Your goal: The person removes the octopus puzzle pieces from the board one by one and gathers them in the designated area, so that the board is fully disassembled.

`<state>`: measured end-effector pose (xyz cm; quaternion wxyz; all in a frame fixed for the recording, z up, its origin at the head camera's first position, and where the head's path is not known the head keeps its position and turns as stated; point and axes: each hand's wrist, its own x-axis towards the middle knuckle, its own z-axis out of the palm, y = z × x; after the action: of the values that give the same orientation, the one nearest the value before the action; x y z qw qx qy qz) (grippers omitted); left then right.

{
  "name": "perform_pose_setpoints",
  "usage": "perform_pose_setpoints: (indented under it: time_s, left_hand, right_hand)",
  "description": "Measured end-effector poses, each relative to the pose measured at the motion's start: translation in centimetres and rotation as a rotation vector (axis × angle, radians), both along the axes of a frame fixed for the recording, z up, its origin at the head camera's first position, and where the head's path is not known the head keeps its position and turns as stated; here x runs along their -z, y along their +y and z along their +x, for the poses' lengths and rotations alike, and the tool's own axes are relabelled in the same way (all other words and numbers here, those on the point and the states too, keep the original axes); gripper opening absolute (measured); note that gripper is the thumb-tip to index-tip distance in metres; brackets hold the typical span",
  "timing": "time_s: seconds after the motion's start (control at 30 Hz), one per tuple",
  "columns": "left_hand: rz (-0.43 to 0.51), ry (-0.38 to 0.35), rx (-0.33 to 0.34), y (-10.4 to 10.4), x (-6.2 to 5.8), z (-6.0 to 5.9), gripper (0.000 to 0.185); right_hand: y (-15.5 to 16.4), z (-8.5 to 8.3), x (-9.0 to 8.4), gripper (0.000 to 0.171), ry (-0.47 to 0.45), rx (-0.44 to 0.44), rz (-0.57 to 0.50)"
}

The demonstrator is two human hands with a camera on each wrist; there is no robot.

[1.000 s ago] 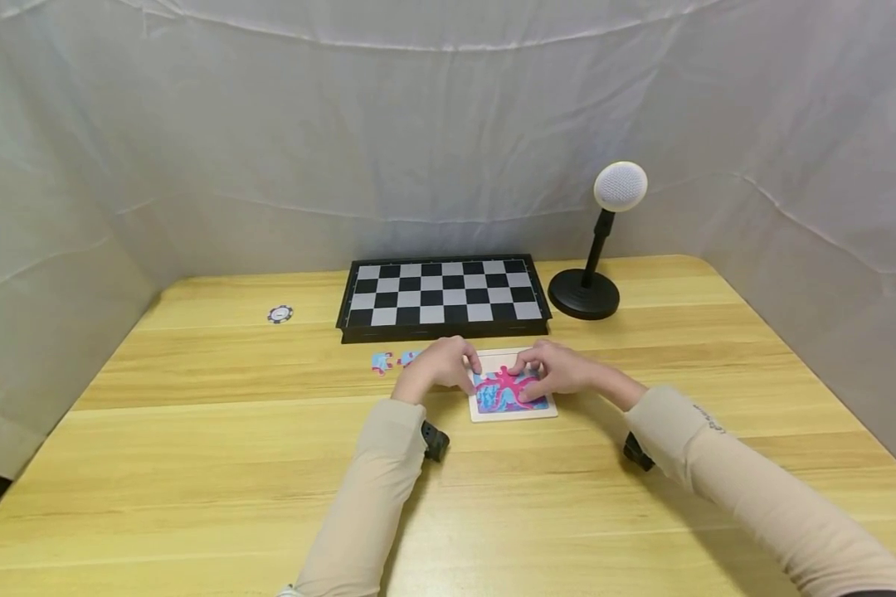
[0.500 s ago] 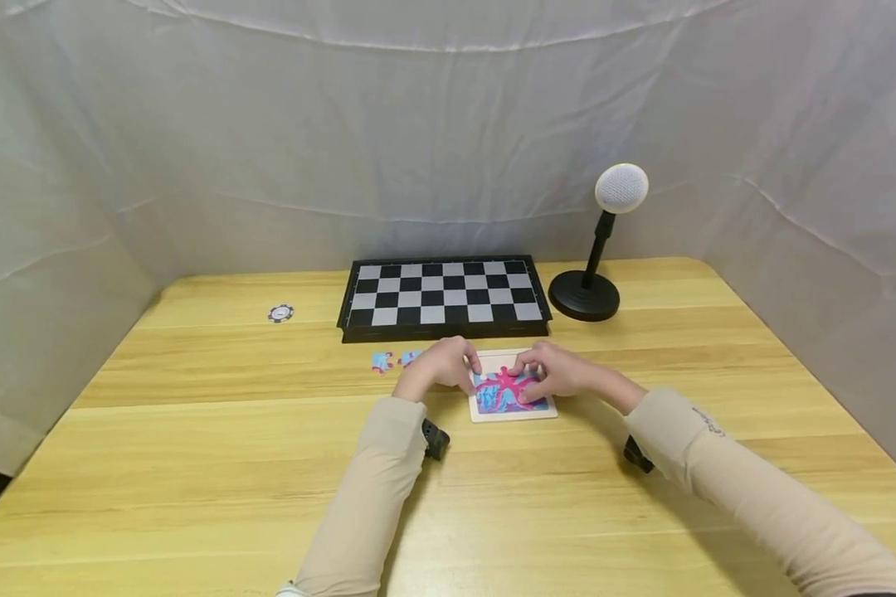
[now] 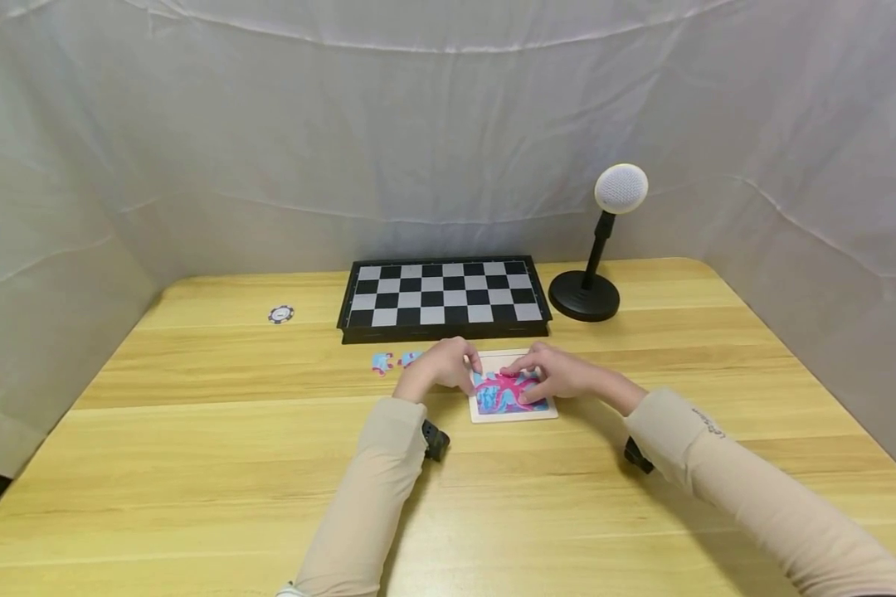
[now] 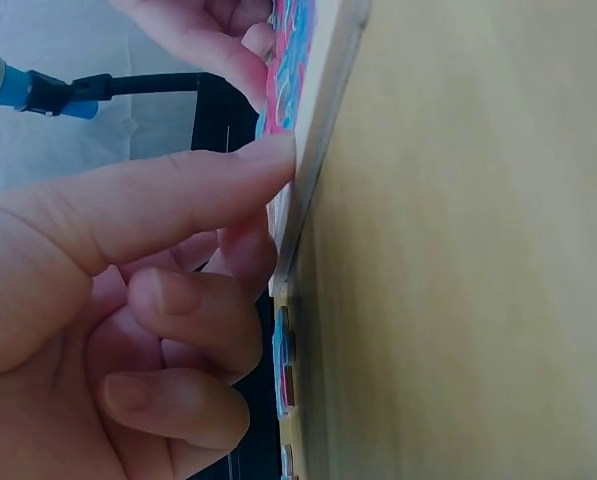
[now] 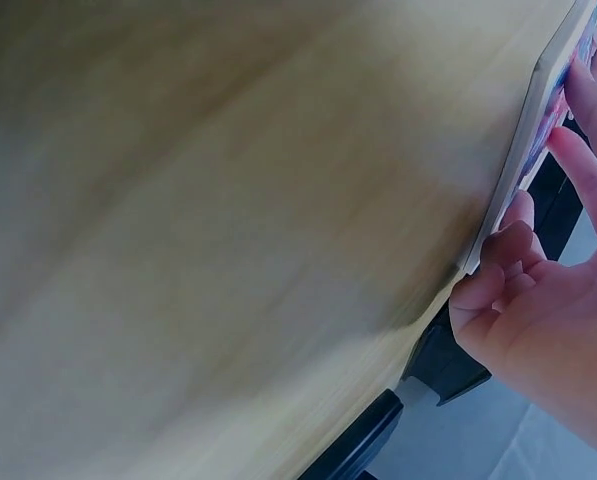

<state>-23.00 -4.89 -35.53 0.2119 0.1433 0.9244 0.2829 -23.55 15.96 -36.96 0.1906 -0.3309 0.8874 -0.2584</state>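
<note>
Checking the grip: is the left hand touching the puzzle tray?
Touching. The left wrist view shows the left hand's thumb tip pressed against the edge of the puzzle tray.

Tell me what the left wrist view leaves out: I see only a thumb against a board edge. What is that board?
Observer: In the head view it is a small puzzle tray with a pink and blue picture, lying flat on the wooden table.
Operator: Where is the other hand?
Observer: The right hand rests on the tray's right part, fingers on the picture; the left hand is at the tray's left edge.
Operator: Any loose pieces?
Observer: Two blue pieces lie on the table just left of the left hand.
Operator: What is behind?
Observer: A chessboard, with a white lamp on a black stand to its right.
</note>
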Motion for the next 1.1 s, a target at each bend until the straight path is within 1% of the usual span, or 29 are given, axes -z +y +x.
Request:
perform_pose_setpoints:
  time_s: [0.23,0.33,0.5,0.73,0.93,1.1]
  left_hand:
    - [-0.025,0.046,0.024,0.04,0.03,0.17,0.022]
    - [-0.023,0.053,0.023,-0.02,-0.02,0.28,0.023]
    - [0.029,0.054,0.024,-0.3,-0.26,0.37,0.022]
    - [0.098,0.053,0.038,-0.53,-0.5,0.42,0.01]
    - [0.129,0.04,0.026,-0.57,-0.39,0.42,0.009]
    - [0.143,0.044,0.029,-0.67,-0.26,0.34,0.007]
  right_hand:
    - [-0.01,0.07,-0.02,0.044,0.003,-0.005,-0.005]
    - [0.03,0.09,0.03,0.043,0.006,-0.009,-0.009]
    - [0.03,0.17,-0.11,0.043,-0.002,0.0,-0.008]
    - [-0.01,0.22,-0.2,0.044,0.006,-0.006,-0.01]
    - [-0.04,0.25,-0.26,0.043,0.009,0.0,-0.006]
    - [-0.11,0.28,-0.38,0.043,0.011,-0.002,0.0]
